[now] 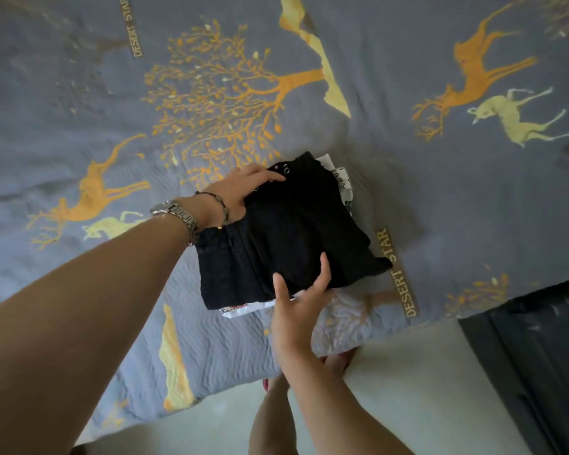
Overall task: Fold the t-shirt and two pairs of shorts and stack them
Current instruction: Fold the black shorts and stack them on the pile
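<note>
A stack of folded clothes lies on the bed near its front edge. On top are black shorts (296,221) with metal eyelets at the waistband; a second dark pair (224,270) shows at the left under them. A white printed t-shirt (342,188) peeks out at the far right corner and below the front edge. My left hand (237,195) rests on the stack's far left corner, fingers stretched over the eyelets. My right hand (299,300) is at the front edge, thumb and forefinger on the black fabric, other fingers hidden beneath the stack.
The bed is covered by a grey-blue quilt (408,77) printed with orange trees and deer. A dark case or box (539,356) stands on the pale floor (408,389) at the lower right. My foot shows below the bed edge.
</note>
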Available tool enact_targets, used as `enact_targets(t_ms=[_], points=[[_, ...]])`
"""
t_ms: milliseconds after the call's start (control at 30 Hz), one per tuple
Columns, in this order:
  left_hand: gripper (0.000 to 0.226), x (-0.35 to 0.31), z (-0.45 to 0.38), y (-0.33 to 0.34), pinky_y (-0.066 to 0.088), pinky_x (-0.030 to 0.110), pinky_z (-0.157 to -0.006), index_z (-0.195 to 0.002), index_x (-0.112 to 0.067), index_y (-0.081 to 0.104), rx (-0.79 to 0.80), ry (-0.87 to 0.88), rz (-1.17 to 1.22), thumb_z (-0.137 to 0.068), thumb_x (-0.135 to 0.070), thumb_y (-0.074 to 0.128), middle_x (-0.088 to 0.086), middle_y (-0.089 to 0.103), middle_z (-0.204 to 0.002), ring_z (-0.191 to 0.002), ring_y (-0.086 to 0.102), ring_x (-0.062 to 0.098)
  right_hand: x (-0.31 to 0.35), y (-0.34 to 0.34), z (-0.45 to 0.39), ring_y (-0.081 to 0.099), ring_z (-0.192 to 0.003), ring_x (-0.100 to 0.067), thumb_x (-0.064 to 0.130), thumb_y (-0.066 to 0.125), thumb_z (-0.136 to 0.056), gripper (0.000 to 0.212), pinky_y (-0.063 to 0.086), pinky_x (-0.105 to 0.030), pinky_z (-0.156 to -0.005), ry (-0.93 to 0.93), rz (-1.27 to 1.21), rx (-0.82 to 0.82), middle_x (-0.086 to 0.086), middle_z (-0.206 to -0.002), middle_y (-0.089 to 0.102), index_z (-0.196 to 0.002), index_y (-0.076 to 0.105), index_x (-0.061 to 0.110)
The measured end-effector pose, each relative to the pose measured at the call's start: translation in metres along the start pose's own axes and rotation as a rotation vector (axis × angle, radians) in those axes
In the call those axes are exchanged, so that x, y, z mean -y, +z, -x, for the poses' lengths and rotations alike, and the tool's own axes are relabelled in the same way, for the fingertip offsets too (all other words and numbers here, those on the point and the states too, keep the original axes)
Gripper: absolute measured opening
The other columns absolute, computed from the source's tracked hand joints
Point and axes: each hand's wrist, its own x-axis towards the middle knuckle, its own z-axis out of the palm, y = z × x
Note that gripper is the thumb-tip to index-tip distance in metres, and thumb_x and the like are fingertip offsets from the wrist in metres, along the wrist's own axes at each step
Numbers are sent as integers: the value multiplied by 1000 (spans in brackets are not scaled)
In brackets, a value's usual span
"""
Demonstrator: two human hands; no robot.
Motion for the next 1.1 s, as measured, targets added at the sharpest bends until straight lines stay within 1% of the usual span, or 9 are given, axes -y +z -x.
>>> enact_targets(t_ms=[167,267,400,467,633,800,867,967,1100], points=[[89,3,-5,17,44,54,-91,-140,-41,23,-38,-26,-77,-74,15,41,-1,20,-149,-125,32,35,4,8,-14,40,-125,-28,24,69,-82,80,43,-32,-101,149,106,-18,-17,-143,20,-146,20,31],[90,11,-3,14,43,51,-97,-137,-44,30,-71,1,2,-73,18,41,1,16,-152,-132,30,35,15,6,-8,44,-111,-26,34,70,-80,83,46,-33,-91,146,272,-62,-17,-136,27,-146,20,31],[66,7,30,-3,32,28,-105,-130,-26,49,-448,-84,410,-77,13,55,4,38,-141,-133,36,23,36,-32,-8,36,-107,-18,59,71,-65,85,43,-36,-91,-12,372,-326,-12,-129,34,-136,39,25],[55,5,59,-1,34,32,-102,-124,-24,53,-648,-164,687,-79,7,60,-2,47,-130,-128,42,20,51,-55,-21,34,-104,-13,54,74,-65,81,39,-34,-93,-181,375,-379,-7,-121,36,-132,44,19],[40,6,111,41,37,46,-106,-109,-24,59,-801,-493,1163,-80,2,65,0,57,-117,-113,48,16,92,-71,-93,40,-117,-11,30,77,-73,66,31,-26,-101,-452,462,98,6,-123,40,-131,45,23],[31,1,114,79,41,18,-91,-99,-21,64,-701,-546,1357,-79,2,65,-11,57,-100,-98,53,-2,95,-53,-149,21,-140,-22,28,77,-73,57,21,-40,-115,-510,665,566,-3,-150,23,-123,52,40],[30,3,109,92,43,22,-98,-92,-30,70,-621,-520,1391,-75,-6,72,0,58,-115,-103,55,-5,86,-51,-157,11,-144,-24,21,78,-73,60,17,-43,-117,-498,746,639,-3,-155,11,-124,53,40],[49,18,103,115,37,42,-109,-97,-33,72,-590,-583,1381,-50,-37,85,12,36,-147,-132,42,17,77,-57,-162,6,-145,-21,14,77,-75,61,14,-38,-117,-365,701,657,-5,-155,8,-122,50,43],[37,15,102,107,47,37,-99,-90,-34,74,-557,-592,1475,-55,-26,85,11,42,-142,-126,48,23,74,-63,-172,34,-130,-17,17,75,-77,60,28,-44,-114,-279,644,732,-3,-134,34,-125,49,40]])
